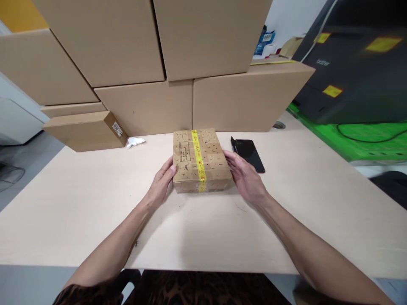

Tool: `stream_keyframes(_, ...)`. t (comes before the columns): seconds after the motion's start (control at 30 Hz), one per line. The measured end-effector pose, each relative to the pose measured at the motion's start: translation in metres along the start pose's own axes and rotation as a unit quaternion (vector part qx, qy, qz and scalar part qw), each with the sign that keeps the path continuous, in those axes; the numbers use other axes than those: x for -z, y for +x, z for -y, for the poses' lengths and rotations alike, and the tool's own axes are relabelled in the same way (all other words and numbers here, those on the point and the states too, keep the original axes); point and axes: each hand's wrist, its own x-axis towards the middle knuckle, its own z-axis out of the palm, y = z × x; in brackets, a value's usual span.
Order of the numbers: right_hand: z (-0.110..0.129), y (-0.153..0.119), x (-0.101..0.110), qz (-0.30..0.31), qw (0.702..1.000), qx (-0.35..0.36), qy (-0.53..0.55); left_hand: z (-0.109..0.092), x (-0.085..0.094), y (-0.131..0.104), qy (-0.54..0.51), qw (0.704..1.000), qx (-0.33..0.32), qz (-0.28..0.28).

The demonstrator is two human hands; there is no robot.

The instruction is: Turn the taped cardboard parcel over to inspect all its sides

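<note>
A small brown cardboard box point(210, 159) with dark specks, printed text and a strip of yellow tape down its top sits on the pale table point(95, 203). Its left side is held by my left hand point(161, 181), the thumb near the top edge. My right hand point(246, 176) presses against the right side, its fingertips along the box edge. Between them the two hands grip the box. Just right of it, partly behind my right hand, lies a black phone-like device point(251, 153) with a dark pen point(233, 144) at its left edge.
Large cardboard boxes point(143, 108) are stacked along the back. A flat carton point(79, 129) with a label and a crumpled white tissue point(135, 141) are at the back left. A dark machine point(349, 63) stands on a green surface point(356, 140) at the right.
</note>
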Motion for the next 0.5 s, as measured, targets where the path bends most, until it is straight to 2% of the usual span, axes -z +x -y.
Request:
stream_keyframes(0.07,0.003,-0.002,0.000,0.014,0.999,0.030,-0.003,-0.003,-0.002,-0.001,0.003,0.999,-0.021,0.024)
stream_keyframes(0.17,0.009,-0.004,-0.001,0.026,0.997,0.073,0.001,-0.004,-0.004,-0.003,0.032,0.998,-0.057,0.016)
stream_keyframes(0.27,0.011,-0.008,-0.003,0.040,0.995,0.087,0.013,-0.004,-0.002,-0.003,0.043,0.995,-0.084,0.014)
stream_keyframes(0.5,0.001,-0.019,-0.008,0.051,0.992,0.112,-0.020,-0.017,0.017,0.001,0.068,0.992,-0.106,-0.015)
